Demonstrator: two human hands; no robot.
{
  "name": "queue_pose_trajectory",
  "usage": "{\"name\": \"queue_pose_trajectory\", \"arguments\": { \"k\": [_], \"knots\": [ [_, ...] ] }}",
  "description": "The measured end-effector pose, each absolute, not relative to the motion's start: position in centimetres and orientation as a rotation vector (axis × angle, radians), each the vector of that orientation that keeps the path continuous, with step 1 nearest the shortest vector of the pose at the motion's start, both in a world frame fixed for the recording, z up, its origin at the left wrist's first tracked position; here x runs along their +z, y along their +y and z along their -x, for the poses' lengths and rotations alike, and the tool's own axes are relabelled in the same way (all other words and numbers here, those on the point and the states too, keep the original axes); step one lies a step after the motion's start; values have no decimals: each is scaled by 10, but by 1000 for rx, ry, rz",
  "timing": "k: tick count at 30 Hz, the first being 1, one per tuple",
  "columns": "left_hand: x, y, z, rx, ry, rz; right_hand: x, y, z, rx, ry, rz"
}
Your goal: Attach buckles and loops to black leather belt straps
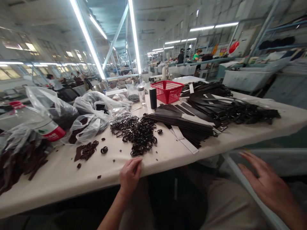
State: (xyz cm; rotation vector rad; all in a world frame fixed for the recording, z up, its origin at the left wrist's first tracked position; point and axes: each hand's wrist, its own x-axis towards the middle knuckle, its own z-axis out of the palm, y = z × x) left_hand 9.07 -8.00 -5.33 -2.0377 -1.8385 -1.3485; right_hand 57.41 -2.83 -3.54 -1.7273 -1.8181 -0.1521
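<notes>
My left hand (130,174) rests at the table's front edge with its fingers curled together. Whatever may be in them is hidden. Just beyond its fingertips lies a heap of small black belt loops (144,135), with a pile of metal buckles (123,123) behind it. My right hand (266,179) hangs off the table on the right, fingers stretched out and slightly blurred, by the pale rim of a bin (249,187). It holds nothing that I can see. Dark belt straps (184,123) lie stacked to the right of the loops.
A red plastic basket (169,92), a black cylinder (153,98) and a clear bottle (142,95) stand at the back. Plastic bags (90,105) and a large bottle with a red label (51,129) crowd the left. More straps with buckles (230,108) cover the table's right.
</notes>
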Motion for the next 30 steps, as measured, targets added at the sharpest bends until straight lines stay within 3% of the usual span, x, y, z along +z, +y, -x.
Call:
{"name": "queue_pose_trajectory", "arguments": {
  "k": [5, 14, 30],
  "knots": [
    [-53, -82, -89, -1356, -1783, 2082, 38, 75, -514, 17, -1937, 1675],
    [-53, -85, -85, -1343, -1600, 2141, 56, 198, -467, -44, -2307, 1522],
    [-60, -86, -82, -1357, -1505, 2213, 59, 218, -454, 33, -2540, 1451]
  ]
}}
